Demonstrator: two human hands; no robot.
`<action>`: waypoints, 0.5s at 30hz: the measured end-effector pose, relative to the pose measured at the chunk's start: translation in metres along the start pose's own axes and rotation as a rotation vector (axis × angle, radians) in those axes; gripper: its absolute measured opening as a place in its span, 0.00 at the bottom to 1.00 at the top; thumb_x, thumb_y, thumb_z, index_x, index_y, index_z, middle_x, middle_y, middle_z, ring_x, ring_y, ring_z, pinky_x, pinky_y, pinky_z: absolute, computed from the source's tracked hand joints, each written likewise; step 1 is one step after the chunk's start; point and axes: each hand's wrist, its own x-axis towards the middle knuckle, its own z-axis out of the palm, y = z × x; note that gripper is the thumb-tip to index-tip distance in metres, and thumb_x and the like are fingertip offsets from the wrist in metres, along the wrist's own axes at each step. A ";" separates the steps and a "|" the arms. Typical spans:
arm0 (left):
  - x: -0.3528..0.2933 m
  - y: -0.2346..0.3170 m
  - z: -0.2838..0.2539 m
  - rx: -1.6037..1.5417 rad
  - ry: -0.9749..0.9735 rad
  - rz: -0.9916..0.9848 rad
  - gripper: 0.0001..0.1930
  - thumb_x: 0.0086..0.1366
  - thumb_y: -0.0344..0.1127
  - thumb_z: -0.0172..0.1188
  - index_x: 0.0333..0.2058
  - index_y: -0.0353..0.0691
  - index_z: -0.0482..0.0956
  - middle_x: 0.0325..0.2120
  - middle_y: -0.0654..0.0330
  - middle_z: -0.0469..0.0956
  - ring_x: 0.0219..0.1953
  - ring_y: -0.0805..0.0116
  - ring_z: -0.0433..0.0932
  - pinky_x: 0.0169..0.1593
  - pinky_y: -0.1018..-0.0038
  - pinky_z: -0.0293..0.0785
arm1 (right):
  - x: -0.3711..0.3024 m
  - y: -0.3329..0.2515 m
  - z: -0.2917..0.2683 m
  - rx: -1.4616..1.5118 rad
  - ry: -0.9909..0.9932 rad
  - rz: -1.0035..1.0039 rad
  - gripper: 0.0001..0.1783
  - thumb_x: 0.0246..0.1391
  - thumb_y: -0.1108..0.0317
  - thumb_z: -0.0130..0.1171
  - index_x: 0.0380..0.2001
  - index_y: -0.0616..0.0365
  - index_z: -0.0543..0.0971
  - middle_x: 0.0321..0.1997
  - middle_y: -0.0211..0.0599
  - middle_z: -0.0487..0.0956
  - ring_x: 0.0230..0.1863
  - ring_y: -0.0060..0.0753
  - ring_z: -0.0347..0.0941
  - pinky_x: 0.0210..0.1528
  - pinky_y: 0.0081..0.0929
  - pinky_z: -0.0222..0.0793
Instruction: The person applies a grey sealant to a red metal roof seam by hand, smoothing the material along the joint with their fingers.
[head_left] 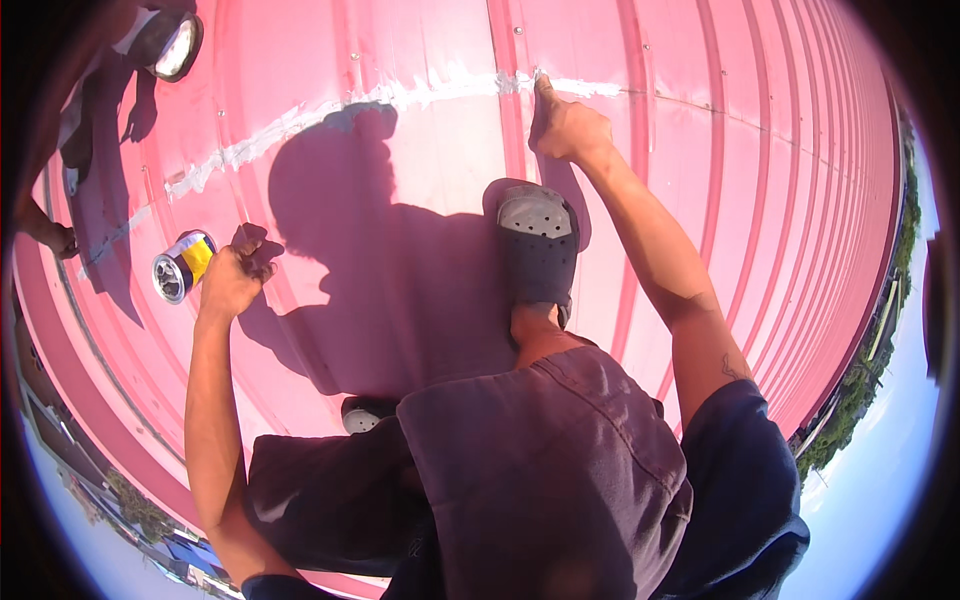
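Note:
My right hand (573, 130) reaches forward, closed, with one digit stretched out to a line of white paste (440, 90) on the pink corrugated metal sheeting (450, 165). Its tip touches the paste; whether the curled fingers hold anything is hidden. On the left, my left hand (236, 282) is closed too, its fingers curled and partly shaded. Right beside it, an opened can (184, 266) with a yellow and dark label shows its rim and inside. I cannot tell if the hand touches the can or what it holds.
My clog (537, 235) stands on the sheeting near the paste line. Screws (518, 31) and raised ribs run across the sheets. Another person's hand (62, 240) and shoe (178, 47) show at the left. Beyond the sheeting's right edge are trees (850, 410) and sky.

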 end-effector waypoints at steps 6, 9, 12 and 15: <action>-0.012 0.013 -0.013 0.019 -0.038 -0.099 0.26 0.55 0.34 0.69 0.51 0.24 0.76 0.38 0.46 0.84 0.40 0.64 0.84 0.46 0.72 0.77 | -0.012 -0.009 0.004 0.112 0.005 0.077 0.55 0.41 0.60 0.57 0.73 0.53 0.46 0.45 0.49 0.82 0.47 0.48 0.80 0.50 0.41 0.75; -0.012 0.001 -0.009 0.021 0.011 -0.069 0.24 0.54 0.36 0.68 0.50 0.33 0.79 0.34 0.47 0.84 0.37 0.57 0.84 0.45 0.67 0.76 | 0.001 0.009 0.017 0.286 0.061 0.203 0.61 0.38 0.44 0.62 0.72 0.55 0.47 0.48 0.55 0.81 0.52 0.53 0.77 0.54 0.40 0.71; -0.013 0.005 -0.011 0.018 -0.003 -0.086 0.24 0.54 0.36 0.68 0.50 0.34 0.79 0.32 0.47 0.83 0.36 0.57 0.84 0.44 0.68 0.76 | -0.016 0.000 0.011 0.309 0.084 0.116 0.58 0.39 0.53 0.62 0.72 0.60 0.49 0.42 0.51 0.83 0.46 0.48 0.80 0.50 0.37 0.74; -0.010 -0.003 -0.010 -0.037 0.034 -0.021 0.24 0.55 0.36 0.68 0.50 0.33 0.79 0.30 0.47 0.83 0.35 0.58 0.83 0.43 0.68 0.76 | -0.008 -0.003 0.018 0.365 0.057 0.075 0.57 0.40 0.53 0.63 0.72 0.57 0.50 0.44 0.50 0.83 0.48 0.48 0.79 0.51 0.36 0.74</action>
